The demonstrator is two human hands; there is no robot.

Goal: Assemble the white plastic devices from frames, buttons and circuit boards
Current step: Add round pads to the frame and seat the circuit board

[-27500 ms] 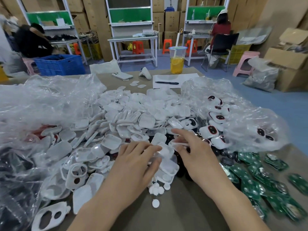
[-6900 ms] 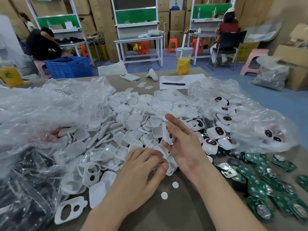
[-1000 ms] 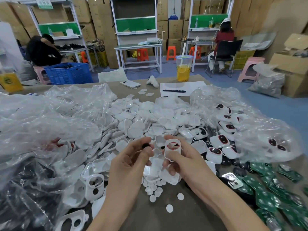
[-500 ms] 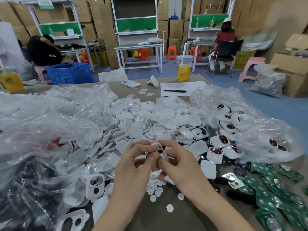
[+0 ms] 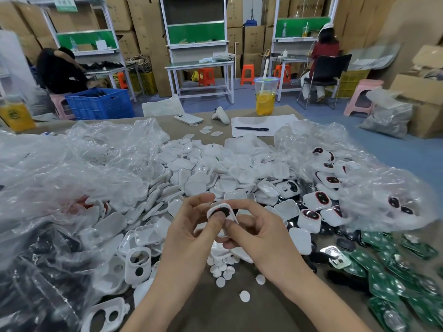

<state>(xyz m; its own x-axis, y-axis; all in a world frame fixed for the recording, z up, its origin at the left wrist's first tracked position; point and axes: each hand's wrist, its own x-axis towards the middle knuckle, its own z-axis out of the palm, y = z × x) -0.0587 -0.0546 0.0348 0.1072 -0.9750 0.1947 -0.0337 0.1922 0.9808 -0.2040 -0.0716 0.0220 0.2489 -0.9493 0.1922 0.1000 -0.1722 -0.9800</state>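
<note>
Both hands meet over the table's middle on one white frame (image 5: 221,210) that has a dark insert with a red rim in its opening. My right hand (image 5: 257,234) grips the frame from the right and below. My left hand (image 5: 191,227) pinches its left side, the thumb pressing on the dark insert. A large pile of white shells (image 5: 203,171) lies behind the hands. Small white round buttons (image 5: 221,271) are scattered below them. Green circuit boards (image 5: 393,274) lie at the right. White frames with two holes (image 5: 139,261) lie at the left.
Finished white devices with dark red-rimmed faces (image 5: 318,200) sit at the right, some under a clear plastic bag (image 5: 388,188). More clear bags (image 5: 60,178) cover the left. A drink cup (image 5: 265,97), phone (image 5: 188,119), pen (image 5: 251,128) and paper stand at the far edge.
The hands have turned the frame so its face with the dark insert shows, and my left thumb has moved onto that insert. One second ago the hands were apart, the left pinching a small dark piece.
</note>
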